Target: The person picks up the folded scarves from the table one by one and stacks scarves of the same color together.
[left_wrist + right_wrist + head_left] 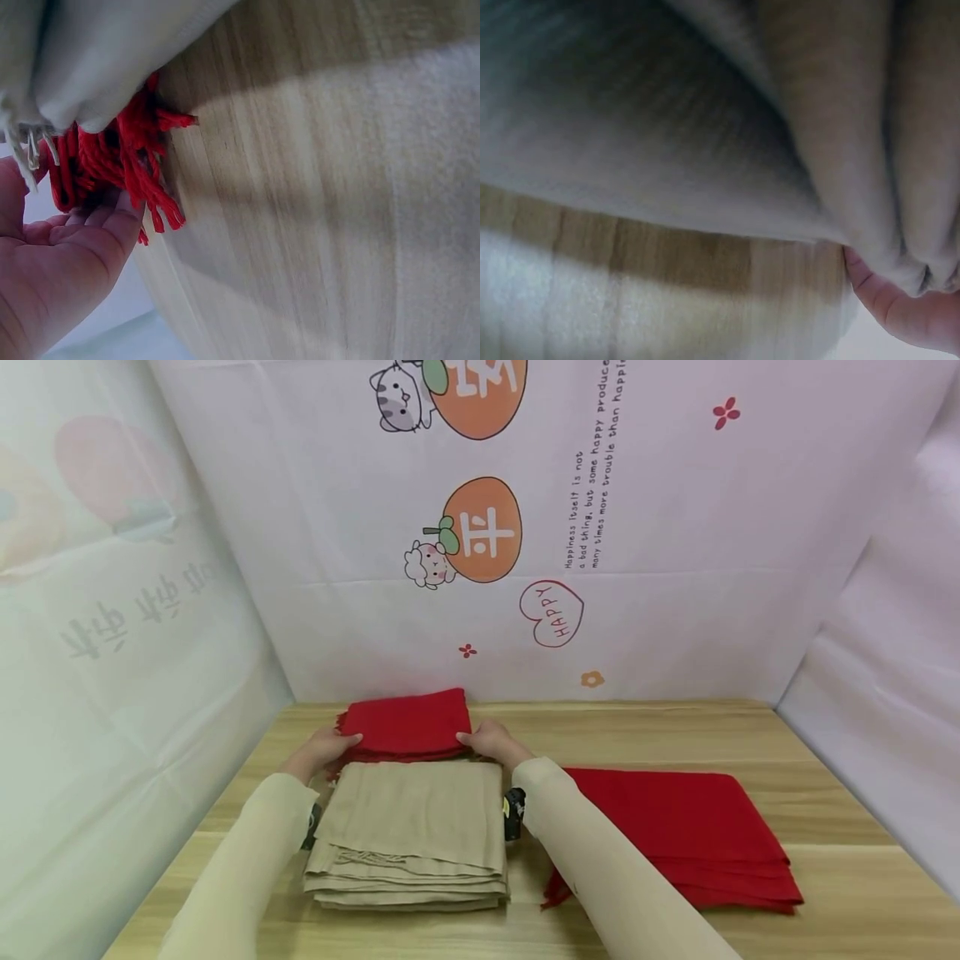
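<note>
At the back left of the table lies a folded red fringed scarf (408, 722). My left hand (330, 747) holds its left edge, thumb on top; in the left wrist view that hand (67, 255) has its fingers beneath the red fringe (139, 161). On the opposite edge, my right hand (495, 742) pinches the same scarf, thumb on top. Just in front, between my forearms, sits a folded beige scarf (420, 814) in several layers. Its folds (840, 135) cover most of the right wrist view, where only a bit of the right hand (911, 315) shows.
Another folded red scarf (675, 827) lies on the right of the wooden table (600, 735), partly behind my right forearm. White printed sheets (660, 527) stand at the back and both sides.
</note>
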The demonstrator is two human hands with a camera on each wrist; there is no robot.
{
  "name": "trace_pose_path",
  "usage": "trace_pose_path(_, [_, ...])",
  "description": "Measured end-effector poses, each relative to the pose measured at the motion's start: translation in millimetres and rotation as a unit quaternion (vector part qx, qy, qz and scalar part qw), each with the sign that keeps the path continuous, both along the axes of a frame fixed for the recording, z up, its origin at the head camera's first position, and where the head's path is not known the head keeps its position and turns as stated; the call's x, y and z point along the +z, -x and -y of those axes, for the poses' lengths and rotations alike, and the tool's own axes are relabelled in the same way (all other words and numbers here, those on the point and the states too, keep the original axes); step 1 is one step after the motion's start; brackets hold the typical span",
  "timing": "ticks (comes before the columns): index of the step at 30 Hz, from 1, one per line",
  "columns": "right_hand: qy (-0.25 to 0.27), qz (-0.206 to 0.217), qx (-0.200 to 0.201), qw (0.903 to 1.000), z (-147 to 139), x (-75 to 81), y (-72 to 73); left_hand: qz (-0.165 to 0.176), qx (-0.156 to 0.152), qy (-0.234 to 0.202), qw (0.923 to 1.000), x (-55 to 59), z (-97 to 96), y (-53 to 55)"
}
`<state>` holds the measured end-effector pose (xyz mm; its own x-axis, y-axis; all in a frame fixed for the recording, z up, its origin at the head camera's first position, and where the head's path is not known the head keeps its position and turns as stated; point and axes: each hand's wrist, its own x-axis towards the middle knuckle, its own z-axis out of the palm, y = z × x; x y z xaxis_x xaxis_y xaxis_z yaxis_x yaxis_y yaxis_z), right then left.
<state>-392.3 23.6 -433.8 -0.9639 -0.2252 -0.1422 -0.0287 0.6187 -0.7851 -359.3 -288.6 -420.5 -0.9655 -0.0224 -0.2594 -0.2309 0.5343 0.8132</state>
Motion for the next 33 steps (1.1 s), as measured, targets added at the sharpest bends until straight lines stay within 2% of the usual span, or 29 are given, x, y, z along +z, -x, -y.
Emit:
trace_pose_path(8, [-0.009, -0.016, -0.012, 0.9998, 0.6, -0.9, 0.6, 0.002, 0.013, -0.001, 0.9999, 2.1, -2.3, 1.6])
trace_pose_path(14, [-0.008, 0.0, -0.01, 0.9999, 3.4, 1.2, 1.3, 0.015, 0.025, 0.002, 0.9996, 1.8, -2.3, 2.4])
trace_pose_path(22, [-0.01, -0.011, -0.014, 0.9998, 5.1, -0.5, -0.3, 0.023, 0.01, 0.011, 0.9996, -0.1, -0.9, 4.7])
trace_pose_path(29, [-0.002, -0.026, -0.022, 0.9994, 5.9, -1.4, 0.0, 0.012, 0.008, 0.003, 0.9999, 0.4, -1.5, 4.2])
trace_pose_path(30, [0.003, -0.031, -0.023, 0.9993, 5.6, -7.4, 5.5, 0.01, 0.011, 0.002, 0.9999, 0.7, -1.9, 3.9])
trace_pose_path(33, [0.015, -0.035, -0.03, 0.9988, 5.1, -6.9, 5.0, -0.007, 0.013, 0.003, 0.9999, 1.1, -3.2, 3.2])
